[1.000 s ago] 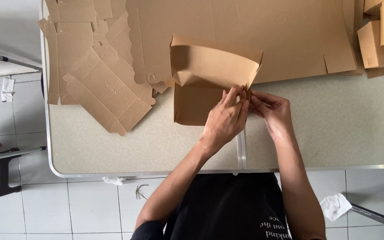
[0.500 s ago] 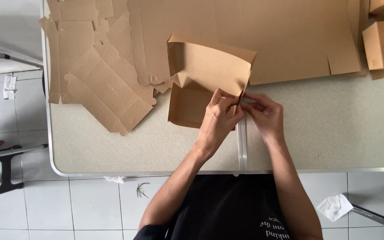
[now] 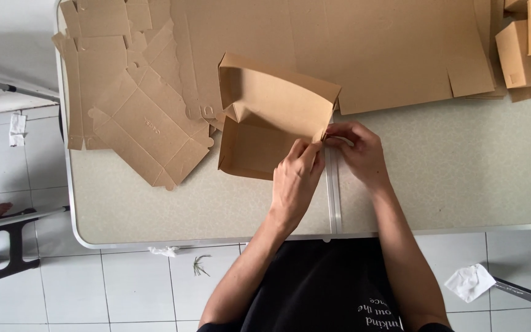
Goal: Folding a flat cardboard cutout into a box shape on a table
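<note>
On the bench point(image 3: 450, 178), a half-folded cardboard box point(image 3: 265, 123) lies beside flat blanks point(image 3: 136, 123); its back wall stands, its near side lies flat. Both hands, left hand point(image 3: 296, 184) and right hand point(image 3: 357, 150), pinch its right corner flap.

Speckled table point(image 3: 462, 178), white tile floor point(image 3: 124, 289)

Folded boxes point(image 3: 527, 49) — cut off at the edge.
</note>
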